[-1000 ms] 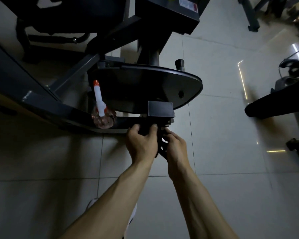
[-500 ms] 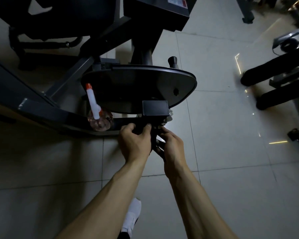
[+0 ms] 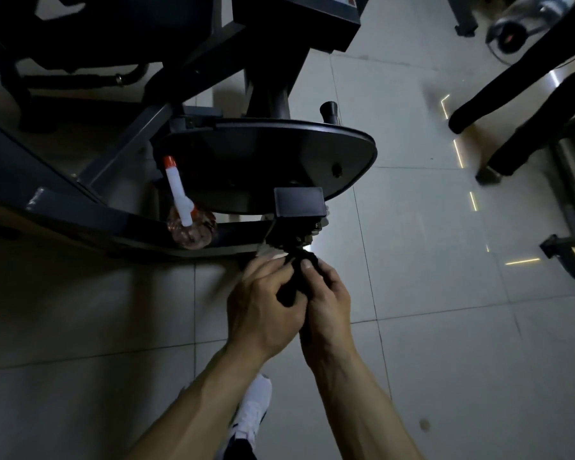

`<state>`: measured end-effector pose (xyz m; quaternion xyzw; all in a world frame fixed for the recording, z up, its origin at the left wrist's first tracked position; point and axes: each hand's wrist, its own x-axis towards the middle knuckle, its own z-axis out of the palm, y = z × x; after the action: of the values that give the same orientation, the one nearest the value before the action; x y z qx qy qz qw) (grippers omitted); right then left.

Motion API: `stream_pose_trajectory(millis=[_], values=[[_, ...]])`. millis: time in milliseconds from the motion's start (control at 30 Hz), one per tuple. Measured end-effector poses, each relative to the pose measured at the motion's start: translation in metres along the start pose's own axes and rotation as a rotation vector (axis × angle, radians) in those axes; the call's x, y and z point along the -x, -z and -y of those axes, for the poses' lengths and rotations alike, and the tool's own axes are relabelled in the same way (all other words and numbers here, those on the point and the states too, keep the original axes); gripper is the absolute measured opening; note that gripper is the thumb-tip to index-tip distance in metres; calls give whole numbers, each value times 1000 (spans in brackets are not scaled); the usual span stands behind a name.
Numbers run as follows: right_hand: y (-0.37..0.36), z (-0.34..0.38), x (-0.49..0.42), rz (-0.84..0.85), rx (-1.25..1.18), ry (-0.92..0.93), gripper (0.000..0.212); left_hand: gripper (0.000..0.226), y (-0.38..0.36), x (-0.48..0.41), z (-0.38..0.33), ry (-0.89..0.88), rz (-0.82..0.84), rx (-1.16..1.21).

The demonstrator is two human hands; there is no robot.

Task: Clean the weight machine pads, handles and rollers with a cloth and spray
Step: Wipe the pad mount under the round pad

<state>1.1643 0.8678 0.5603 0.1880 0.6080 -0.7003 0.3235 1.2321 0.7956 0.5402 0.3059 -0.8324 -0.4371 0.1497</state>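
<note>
We recorded the cloth as plain black. The spray bottle showed a white nozzle with an orange-red tip over a clear, reddish-tinted body. The machine frame was dark grey; its round plate and square cap were black. The floor tiles were pale grey with thin darker joint lines. The shoe was white with a dark panel.

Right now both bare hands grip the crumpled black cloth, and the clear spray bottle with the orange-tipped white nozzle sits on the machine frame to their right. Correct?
Wrong side. The head view shows the spray bottle on the machine frame left of the left hand and right hand, both gripping the cloth.
</note>
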Motion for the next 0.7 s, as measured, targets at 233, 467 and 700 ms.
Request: stream_pose_trajectory(millis=[233,467,700], values=[[-23,-12,-27,-195,84,277,24,55,10,-27,17,384,-81,312],[0,-11,-58,-246,-13,-46,23,27,2,-49,9,415,50,269],[-8,-32,-51,-297,-125,42,32,24,11,-56,23,372,103,323]])
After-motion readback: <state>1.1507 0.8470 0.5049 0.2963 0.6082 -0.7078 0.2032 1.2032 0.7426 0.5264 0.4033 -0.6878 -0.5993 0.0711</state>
